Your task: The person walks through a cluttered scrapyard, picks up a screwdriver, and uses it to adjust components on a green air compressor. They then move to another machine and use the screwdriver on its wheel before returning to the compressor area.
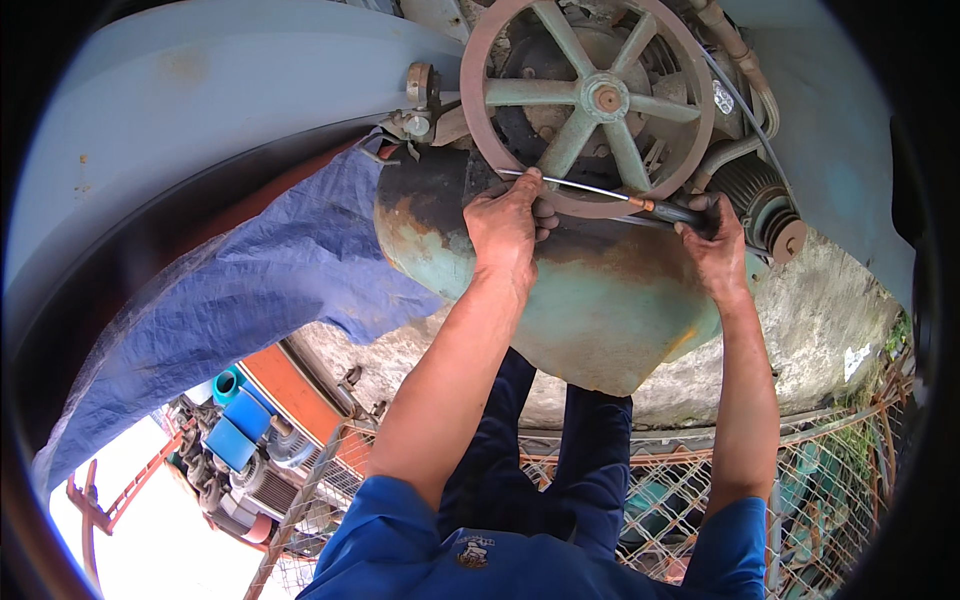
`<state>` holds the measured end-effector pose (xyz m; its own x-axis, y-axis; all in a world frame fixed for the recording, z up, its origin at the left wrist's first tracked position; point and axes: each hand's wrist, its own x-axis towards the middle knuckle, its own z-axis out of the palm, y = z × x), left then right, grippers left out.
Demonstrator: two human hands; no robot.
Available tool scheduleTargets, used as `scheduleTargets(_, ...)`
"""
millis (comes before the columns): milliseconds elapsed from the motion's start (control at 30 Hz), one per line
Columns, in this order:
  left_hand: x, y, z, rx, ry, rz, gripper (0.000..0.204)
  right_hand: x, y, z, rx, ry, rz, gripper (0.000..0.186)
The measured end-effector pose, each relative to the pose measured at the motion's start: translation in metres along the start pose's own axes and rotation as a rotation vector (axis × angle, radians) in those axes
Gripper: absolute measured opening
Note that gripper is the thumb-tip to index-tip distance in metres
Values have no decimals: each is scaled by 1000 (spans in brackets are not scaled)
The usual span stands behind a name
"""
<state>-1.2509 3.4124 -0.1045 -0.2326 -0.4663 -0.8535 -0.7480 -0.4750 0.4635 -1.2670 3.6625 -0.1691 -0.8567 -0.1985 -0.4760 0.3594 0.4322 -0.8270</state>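
Note:
A long screwdriver with a thin metal shaft and dark handle lies across the lower rim of a large spoked pulley wheel. My right hand is closed round the handle, at the wheel's lower right. My left hand pinches the shaft near its tip, at the lower left of the rim; its other fingers curl below, partly hidden. A drive belt runs from the wheel down to a small motor pulley on the right. Below both hands is a rusty green tank.
A finned motor and a bent pipe flank the wheel. A pressure gauge stands to its left. Blue tarp hangs beside a large grey curved body. Wire mesh fencing and stacked machine parts lie below.

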Motion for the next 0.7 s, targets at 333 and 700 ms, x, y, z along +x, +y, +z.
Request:
scheduleTargets(333,5,-6,7,-76,7,75,19,4,21,-2,42,-25,0,24)
scheduleTargets(700,2,-2,4,-8,76,96,17,6,4,6,87,-11,-51,25)
